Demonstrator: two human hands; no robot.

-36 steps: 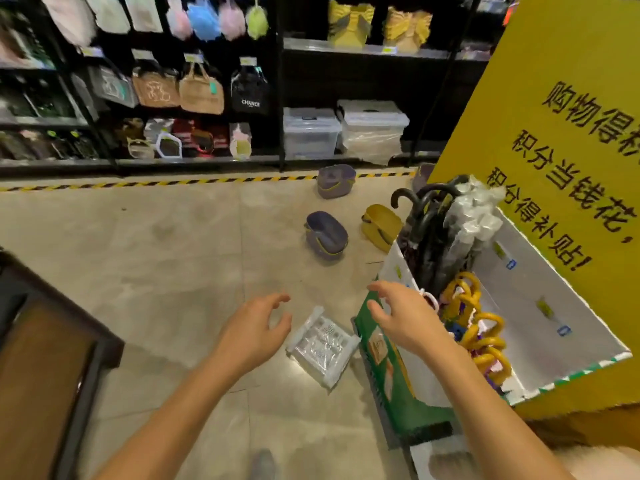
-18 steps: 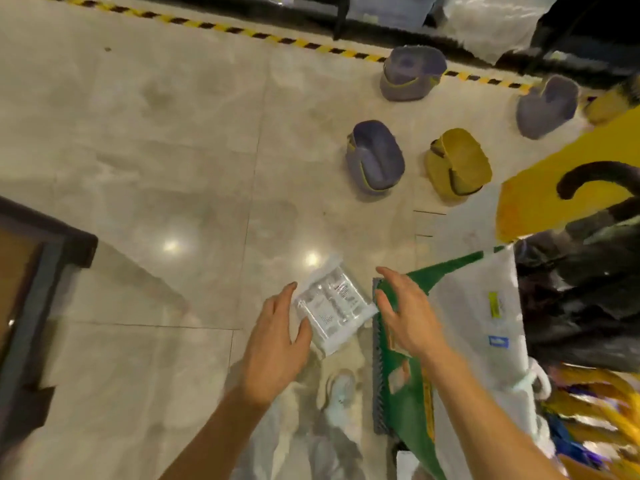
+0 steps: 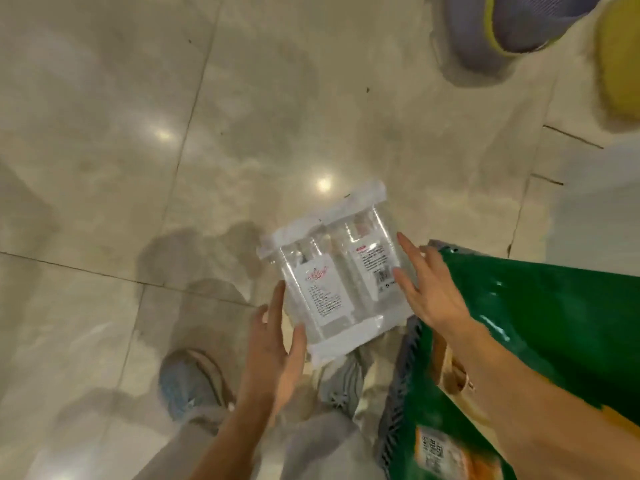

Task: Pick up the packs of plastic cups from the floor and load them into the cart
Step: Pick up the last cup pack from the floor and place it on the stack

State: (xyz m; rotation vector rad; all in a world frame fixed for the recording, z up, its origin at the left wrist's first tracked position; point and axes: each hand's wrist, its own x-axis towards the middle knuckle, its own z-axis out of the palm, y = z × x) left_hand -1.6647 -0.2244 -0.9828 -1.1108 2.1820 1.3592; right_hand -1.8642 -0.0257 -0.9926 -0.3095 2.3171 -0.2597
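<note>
Nearest the viewer: two grey trouser legs and two shoes, the left shoe (image 3: 192, 384) blue-grey with a tan edge, the right shoe (image 3: 341, 386) grey and partly hidden under the pack. Both stand on the glossy beige tiled floor (image 3: 104, 168).

Two bare hands reach forward and down. The left hand (image 3: 277, 348) is spread, its fingertips touching the near-left edge and corner of the pack; its thumb lies along the near end. The right hand (image 3: 427, 289) is spread wide, its fingers laid against the pack's right side. Neither hand has closed; the pack sits between them.

One pack of plastic cups (image 3: 334, 271): a clear wrapper with white sealed bands at the near and far ends, holding two stacks side by side, each under one white printed label. Its long axis runs from the near feet away and a little to the right; the far sealed end points up the frame. Whether it lies flat on the floor or is slightly raised cannot be told.

Right of the pack, touching or just beside the right wrist: one green display box (image 3: 536, 323) with a dark ribbed edge and an orange printed panel, closing off that side.

Left and beyond the pack the floor is open tile with dark grout lines and two light glints.

Farthest, top right and cut by the frame edge: one purple basket (image 3: 502, 32) with a yellow rim and one yellow basket (image 3: 620, 64), both blurred.
</note>
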